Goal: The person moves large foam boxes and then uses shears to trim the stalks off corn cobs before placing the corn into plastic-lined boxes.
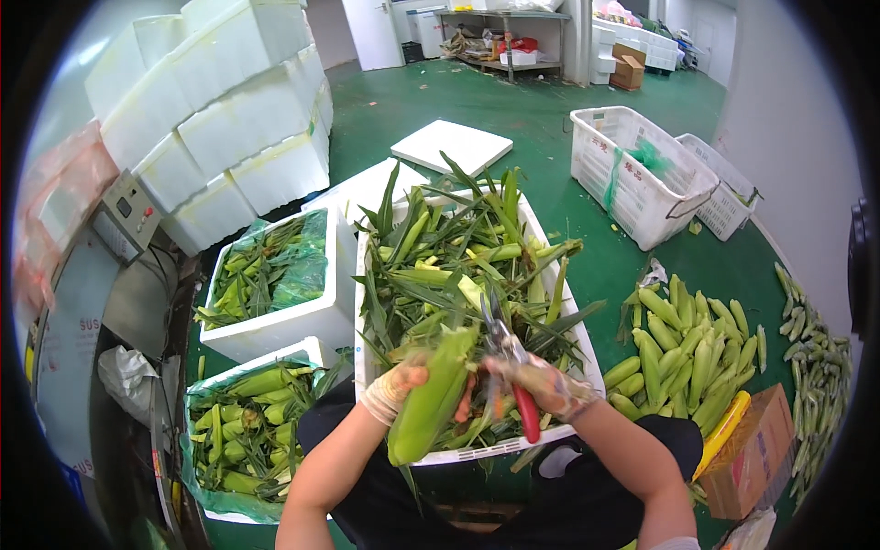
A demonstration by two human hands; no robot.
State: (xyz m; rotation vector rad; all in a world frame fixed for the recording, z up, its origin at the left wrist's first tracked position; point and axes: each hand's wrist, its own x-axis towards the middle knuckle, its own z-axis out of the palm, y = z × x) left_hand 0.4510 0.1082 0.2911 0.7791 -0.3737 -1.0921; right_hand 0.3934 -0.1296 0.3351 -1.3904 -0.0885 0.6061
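My left hand, in a pale glove, grips a green ear of corn in its husk, tilted with its cut-looking end up. My right hand, also gloved and slightly blurred, is wrapped round red-handled pruning shears. Their metal blades point up and away, apart from the ear and just right of its top. Both hands are over the near part of a large white crate heaped with husk leaves and stalk trimmings.
Left stand foam boxes of corn and leaves, before stacked white foam boxes. On the right floor lie a pile of trimmed corn ears, a cardboard box and slim green produce. White plastic baskets stand beyond.
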